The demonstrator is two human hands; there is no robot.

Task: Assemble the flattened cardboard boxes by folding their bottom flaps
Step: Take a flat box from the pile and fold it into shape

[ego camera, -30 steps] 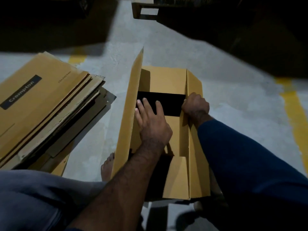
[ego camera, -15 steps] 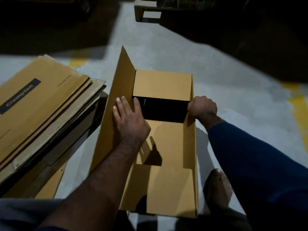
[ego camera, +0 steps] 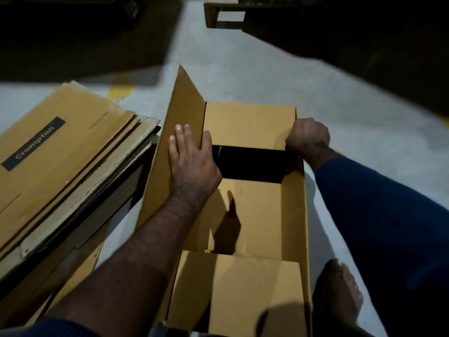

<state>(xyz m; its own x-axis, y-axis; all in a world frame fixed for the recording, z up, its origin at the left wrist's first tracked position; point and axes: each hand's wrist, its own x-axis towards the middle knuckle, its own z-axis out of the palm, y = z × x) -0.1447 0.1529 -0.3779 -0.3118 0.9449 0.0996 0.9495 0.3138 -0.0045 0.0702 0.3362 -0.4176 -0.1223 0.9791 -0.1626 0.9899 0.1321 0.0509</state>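
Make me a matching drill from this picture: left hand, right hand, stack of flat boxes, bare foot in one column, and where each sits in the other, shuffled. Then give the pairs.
Column one:
1. left hand
2. right hand
3. stack of flat boxes
4. bare foot

Column two:
A. on the floor at the open box's right side, near the person
B. flat against the box's long left flap
C. on the floor to the left of the open box
D. curled over the box's right edge

Pairs: 1-B, 2-D, 3-C, 4-A
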